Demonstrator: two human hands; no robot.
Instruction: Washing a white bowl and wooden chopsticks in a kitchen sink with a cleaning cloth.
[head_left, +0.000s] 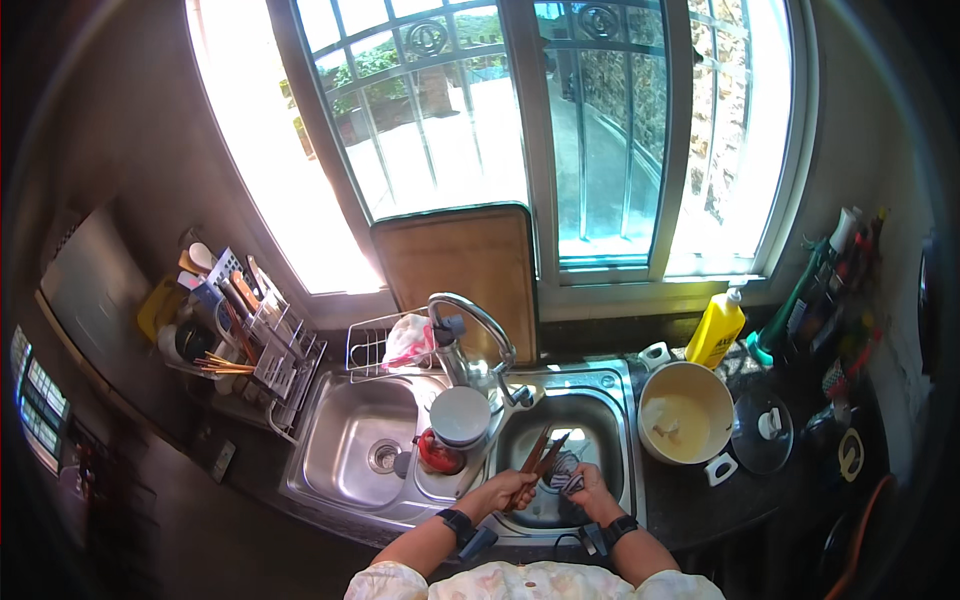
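Observation:
My left hand (516, 489) grips a bundle of dark reddish-brown chopsticks (537, 454) over the right sink basin (511, 439). Their far ends fan apart and point away from me. Close by on the right, my right hand (592, 487) is closed on a striped cloth (568, 469), which bunches beside the chopsticks. Whether the cloth touches them I cannot tell. Above the basin's back edge hangs the chrome faucet (480, 319), its spout near the sink divider.
White bowls (460, 416) and a red item (439, 452) sit between the basins. The left basin (352, 442) has a drain. Right of the sink are a pot (684, 412), a glass lid (763, 431) and a yellow soap bottle (716, 328). A utensil rack (289, 352) stands left; a cutting board (457, 262) leans behind.

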